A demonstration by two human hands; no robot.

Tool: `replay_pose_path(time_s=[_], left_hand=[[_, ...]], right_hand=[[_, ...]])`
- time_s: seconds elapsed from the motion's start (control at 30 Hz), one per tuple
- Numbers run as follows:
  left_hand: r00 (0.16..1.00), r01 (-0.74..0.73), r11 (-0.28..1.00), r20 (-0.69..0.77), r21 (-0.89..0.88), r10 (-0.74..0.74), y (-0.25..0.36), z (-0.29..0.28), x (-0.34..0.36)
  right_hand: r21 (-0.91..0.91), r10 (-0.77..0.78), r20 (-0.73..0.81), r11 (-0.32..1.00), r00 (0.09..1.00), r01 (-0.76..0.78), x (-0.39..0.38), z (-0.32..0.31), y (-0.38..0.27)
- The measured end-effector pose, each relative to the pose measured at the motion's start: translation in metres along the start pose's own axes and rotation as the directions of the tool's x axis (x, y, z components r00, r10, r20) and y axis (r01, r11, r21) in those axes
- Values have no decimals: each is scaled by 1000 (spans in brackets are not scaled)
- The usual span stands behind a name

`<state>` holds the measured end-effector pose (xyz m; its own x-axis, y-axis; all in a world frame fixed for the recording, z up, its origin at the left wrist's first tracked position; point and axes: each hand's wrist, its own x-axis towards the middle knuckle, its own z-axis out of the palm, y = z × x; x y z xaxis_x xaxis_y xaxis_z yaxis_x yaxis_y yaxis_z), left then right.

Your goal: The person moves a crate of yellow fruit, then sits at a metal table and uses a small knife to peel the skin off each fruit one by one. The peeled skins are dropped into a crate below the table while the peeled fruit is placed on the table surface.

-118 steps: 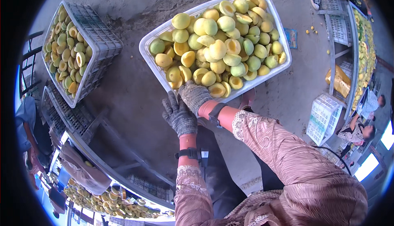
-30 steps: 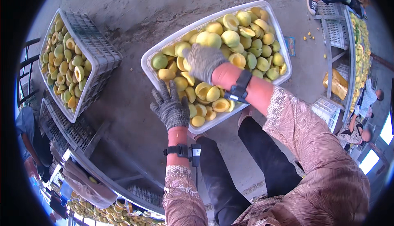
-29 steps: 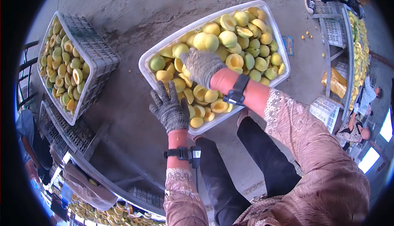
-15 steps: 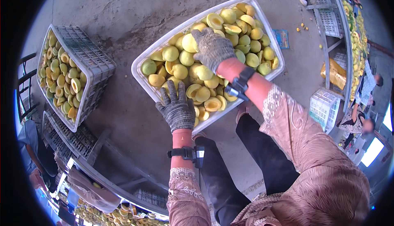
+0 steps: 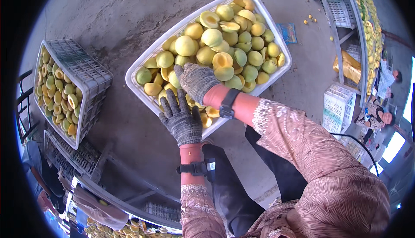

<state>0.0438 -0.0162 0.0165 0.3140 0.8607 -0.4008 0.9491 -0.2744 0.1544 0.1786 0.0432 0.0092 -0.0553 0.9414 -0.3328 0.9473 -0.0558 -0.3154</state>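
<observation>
A white plastic crate (image 5: 276, 29) on the floor before me is heaped with halved yellow-green peaches (image 5: 185, 46), some cut side up with the pit hollow showing. My left hand (image 5: 183, 123), in a grey knit glove, lies over the crate's near left edge, fingers spread, tips at the fruit. It grips nothing. Just beyond and to its right, my right hand (image 5: 198, 83), gloved alike, rests palm down on the peach halves. Its fingers bend down among the fruit, so their grip is hidden. Both wrists wear dark straps.
To the left, a tilted grey-white crate (image 5: 84, 80) is full of peach halves. A metal-framed table (image 5: 365, 34) covered with fruit runs along the right, with crates beneath and a white crate (image 5: 339, 108) beside it. A blue flat packet (image 5: 288, 33) lies on the floor. Other people are at both sides.
My right hand has moved from the far middle of the heap toward me and left, near my left hand. The left hand stays at the edge. The view has shifted slightly.
</observation>
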Motion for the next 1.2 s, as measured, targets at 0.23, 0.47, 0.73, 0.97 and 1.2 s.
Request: replay_pose_path(time_s=[0.23,0.47,0.73,0.97,1.2], left_hand=[[999,-12,999,50,-35,14,-6,-12,14],[994,-80,994,81,79,73,16,-13,47],[978,-198,980,69,-5,198,12,-7,20],[971,-170,964,204,203,128,16,-17,37],[979,-178,973,123,145,160,18,-25,24]], right_hand=[[74,0,94,997,996,-7,-6,-18,4],[-65,52,116,997,992,-44,-25,-8,23],[346,240,164,894,957,-284,-121,-22,40],[471,379,165,781,911,-410,-178,-22,62],[423,274,50,865,960,-269,-157,-10,59]])
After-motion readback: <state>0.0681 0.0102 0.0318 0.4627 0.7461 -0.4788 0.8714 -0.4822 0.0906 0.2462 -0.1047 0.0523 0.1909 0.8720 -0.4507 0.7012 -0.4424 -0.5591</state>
